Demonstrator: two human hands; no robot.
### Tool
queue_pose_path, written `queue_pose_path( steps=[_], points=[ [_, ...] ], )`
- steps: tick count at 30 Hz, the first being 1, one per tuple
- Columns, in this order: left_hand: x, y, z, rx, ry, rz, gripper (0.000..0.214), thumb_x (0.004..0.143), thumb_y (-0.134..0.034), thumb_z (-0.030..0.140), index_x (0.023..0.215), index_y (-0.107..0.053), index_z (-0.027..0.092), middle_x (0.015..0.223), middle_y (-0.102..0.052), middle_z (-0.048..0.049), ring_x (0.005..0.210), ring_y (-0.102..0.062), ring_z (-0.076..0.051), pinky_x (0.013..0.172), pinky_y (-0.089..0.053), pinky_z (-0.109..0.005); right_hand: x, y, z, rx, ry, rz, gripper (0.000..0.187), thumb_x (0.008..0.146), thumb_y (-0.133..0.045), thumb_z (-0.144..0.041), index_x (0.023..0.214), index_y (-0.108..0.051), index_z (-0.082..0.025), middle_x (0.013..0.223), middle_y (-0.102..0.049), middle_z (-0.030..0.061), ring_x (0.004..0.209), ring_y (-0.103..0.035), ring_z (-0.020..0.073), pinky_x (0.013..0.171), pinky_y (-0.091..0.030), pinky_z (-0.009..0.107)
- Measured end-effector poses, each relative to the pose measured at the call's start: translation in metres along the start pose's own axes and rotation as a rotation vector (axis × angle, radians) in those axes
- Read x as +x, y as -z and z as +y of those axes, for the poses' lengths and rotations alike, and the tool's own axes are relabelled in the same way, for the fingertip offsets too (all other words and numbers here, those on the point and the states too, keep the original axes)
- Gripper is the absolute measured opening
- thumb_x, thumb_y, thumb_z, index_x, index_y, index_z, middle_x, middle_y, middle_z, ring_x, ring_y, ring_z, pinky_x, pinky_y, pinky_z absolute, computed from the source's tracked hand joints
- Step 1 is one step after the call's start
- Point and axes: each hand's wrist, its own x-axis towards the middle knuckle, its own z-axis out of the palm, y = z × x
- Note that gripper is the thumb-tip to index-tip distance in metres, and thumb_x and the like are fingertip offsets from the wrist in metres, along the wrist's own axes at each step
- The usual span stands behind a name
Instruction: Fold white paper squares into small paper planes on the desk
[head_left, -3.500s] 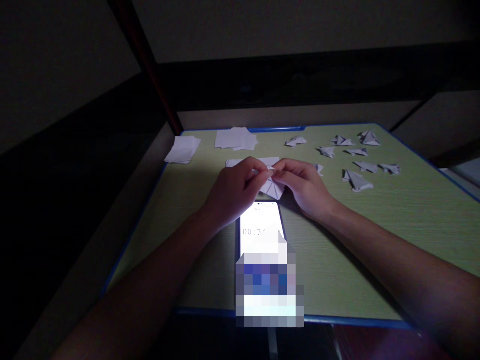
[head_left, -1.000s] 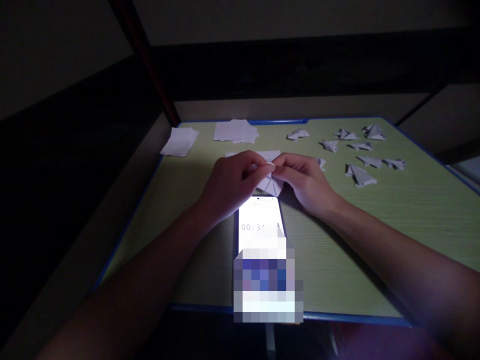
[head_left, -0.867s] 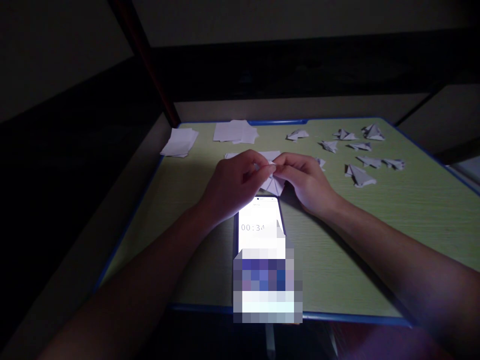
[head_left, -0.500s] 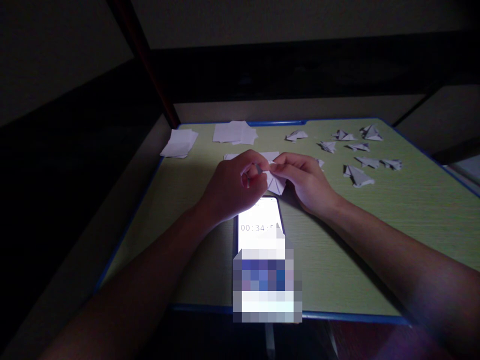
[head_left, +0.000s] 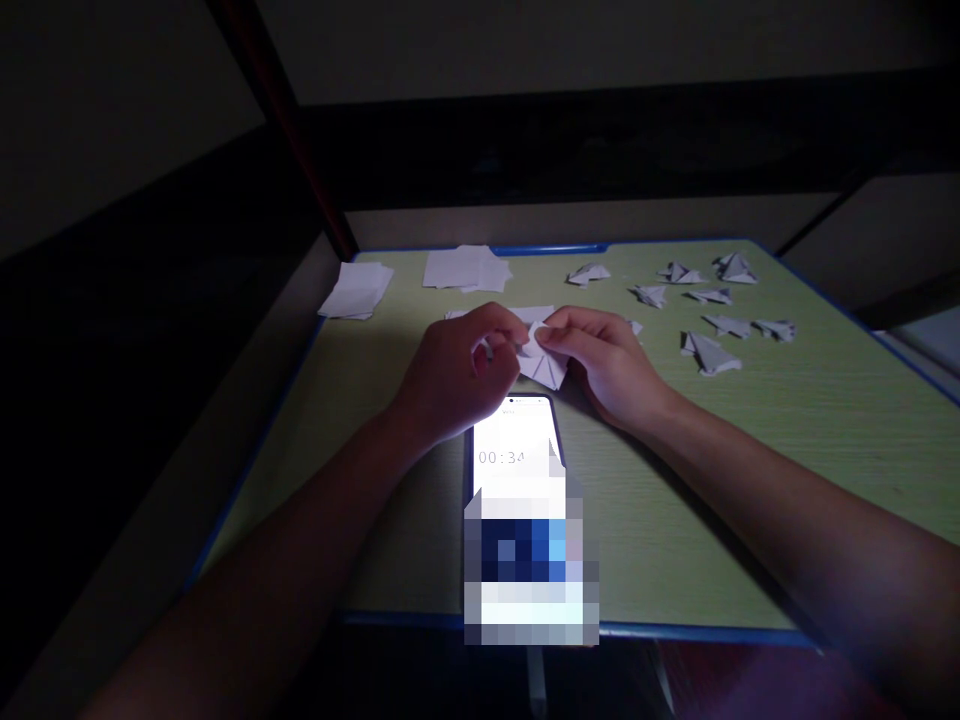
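Observation:
A small piece of folded white paper (head_left: 546, 370) with crease lines fanning across it is held up between my two hands, above the table's middle. My left hand (head_left: 469, 360) is curled, its thumb and fingers pinching the paper's left side. On the other side, my right hand (head_left: 611, 355) grips the paper with the thumb laid over its top part. Fingers cover much of the upper folds. More white paper (head_left: 540, 312) shows just behind the hands, partly hidden. Below the hands lies a lit phone (head_left: 514, 430) with timer digits on its screen; its lower part is blurred out.
Two piles of white paper, a left pile (head_left: 358, 290) and a middle pile (head_left: 465, 270), lie toward the table's back. Several folded paper figures (head_left: 709, 352) are spread at the back right. A blue edge (head_left: 705, 634) borders the green table (head_left: 750, 500).
My left fingers have drawn slightly left, off the middle of the folded paper, uncovering more of its creased face. The right hand keeps its grip. The whole view has shifted slightly.

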Motion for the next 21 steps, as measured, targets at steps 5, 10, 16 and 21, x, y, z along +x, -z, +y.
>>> queue_pose_path(
  steps=[5,10,16,21],
  points=[
    [0.0009,0.0002,-0.0003,0.059,-0.058,0.019,0.014,0.082,-0.053,0.009,0.089,-0.062,0.017,0.077,-0.066,0.0015,0.048,-0.046,-0.005,0.047,-0.037,-0.020,0.0005,0.0017,0.0010,0.004,-0.001,0.006,0.014,0.075,-0.068,-0.026,0.064,-0.064,-0.019,0.052,-0.053,-0.0031,0.049,-0.043,0.0110,0.050,-0.027,0.028],
    [0.0019,0.0004,0.0005,0.140,-0.078,-0.010,0.013,0.081,-0.054,0.009,0.086,-0.062,0.018,0.077,-0.066,0.0018,0.051,-0.044,-0.006,0.053,-0.039,-0.023,0.0014,0.0021,0.0019,0.025,-0.017,-0.008,0.014,0.074,-0.070,-0.027,0.064,-0.063,-0.020,0.054,-0.054,-0.0032,0.049,-0.043,0.0110,0.050,-0.027,0.028],
    [0.0020,0.0002,-0.0014,0.175,-0.102,-0.011,0.013,0.082,-0.054,0.009,0.087,-0.062,0.017,0.078,-0.067,0.0018,0.053,-0.046,-0.007,0.058,-0.041,-0.024,0.0018,0.0020,0.0006,0.048,-0.034,0.012,0.013,0.073,-0.070,-0.025,0.062,-0.064,-0.020,0.054,-0.055,-0.0025,0.050,-0.043,0.0111,0.051,-0.026,0.028],
    [0.0018,-0.0002,-0.0003,0.167,-0.089,-0.020,0.013,0.084,-0.055,0.011,0.091,-0.064,0.017,0.078,-0.070,0.0019,0.052,-0.047,-0.007,0.058,-0.041,-0.024,0.0022,0.0030,0.0015,0.057,-0.029,0.023,0.011,0.071,-0.070,-0.025,0.064,-0.064,-0.020,0.056,-0.056,-0.0022,0.052,-0.045,0.0115,0.052,-0.028,0.028]
  ],
)
